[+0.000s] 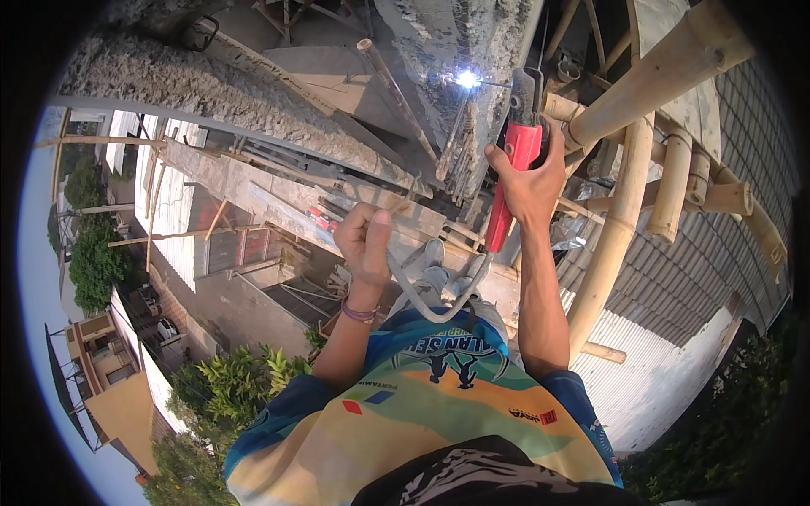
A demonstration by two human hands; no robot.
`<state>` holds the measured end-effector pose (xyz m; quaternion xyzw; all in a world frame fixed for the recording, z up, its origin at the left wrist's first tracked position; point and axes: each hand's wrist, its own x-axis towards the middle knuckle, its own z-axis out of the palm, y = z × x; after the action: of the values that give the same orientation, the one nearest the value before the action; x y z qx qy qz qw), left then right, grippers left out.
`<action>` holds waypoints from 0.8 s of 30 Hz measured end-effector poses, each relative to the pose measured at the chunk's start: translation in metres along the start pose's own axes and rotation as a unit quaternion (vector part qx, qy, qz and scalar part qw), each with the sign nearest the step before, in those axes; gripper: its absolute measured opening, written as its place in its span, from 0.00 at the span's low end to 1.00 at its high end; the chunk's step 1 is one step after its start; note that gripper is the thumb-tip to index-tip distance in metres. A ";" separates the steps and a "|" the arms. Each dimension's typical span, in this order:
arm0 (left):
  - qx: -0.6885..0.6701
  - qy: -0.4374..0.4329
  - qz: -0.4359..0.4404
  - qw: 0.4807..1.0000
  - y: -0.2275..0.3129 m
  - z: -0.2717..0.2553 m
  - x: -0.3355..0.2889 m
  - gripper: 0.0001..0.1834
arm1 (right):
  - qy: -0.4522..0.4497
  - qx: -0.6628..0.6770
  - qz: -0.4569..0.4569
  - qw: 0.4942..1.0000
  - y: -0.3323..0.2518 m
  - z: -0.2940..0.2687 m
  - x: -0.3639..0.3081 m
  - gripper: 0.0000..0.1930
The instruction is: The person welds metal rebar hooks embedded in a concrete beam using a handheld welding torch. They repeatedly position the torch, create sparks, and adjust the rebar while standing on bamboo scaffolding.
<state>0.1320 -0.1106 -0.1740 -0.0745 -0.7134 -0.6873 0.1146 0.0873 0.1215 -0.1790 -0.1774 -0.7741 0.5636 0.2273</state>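
My right hand [536,173] is wrapped round the red handle of a welding electrode holder [512,190], its jaw end pointing away from me. A thin welding rod [494,83] sticks out leftward from the jaws. At its tip burns a bright blue-white arc [467,79] against the rough grey concrete and metal ahead. From the handle's near end a grey cable [439,317] loops down in front of my waist and rises to my left hand [367,244]. That hand is closed round the cable, thumb uppermost. What exactly the arc touches is lost in the glare.
Thick bamboo poles [620,244] of a scaffold stand close on my right. My shoes [434,253] rest on narrow planks high above ground. A rough concrete beam [202,80] runs at the far left. Tiled and corrugated roofs [666,379] lie below right, trees [228,388] below left.
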 end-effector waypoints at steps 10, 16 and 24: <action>0.019 0.012 0.007 1.000 0.002 -0.004 -0.002 0.16 | 0.007 -0.020 -0.016 1.000 0.006 0.005 -0.001 0.42; 0.012 0.022 0.000 1.000 0.001 -0.008 -0.005 0.16 | 0.011 -0.012 -0.010 1.000 0.006 0.007 -0.002 0.42; 0.006 0.020 -0.003 1.000 0.001 -0.009 -0.007 0.16 | 0.015 -0.018 -0.013 1.000 0.010 0.010 -0.001 0.42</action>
<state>0.1392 -0.1190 -0.1743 -0.0577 -0.7152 -0.6849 0.1269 0.0830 0.1154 -0.1910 -0.1799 -0.7828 0.5437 0.2435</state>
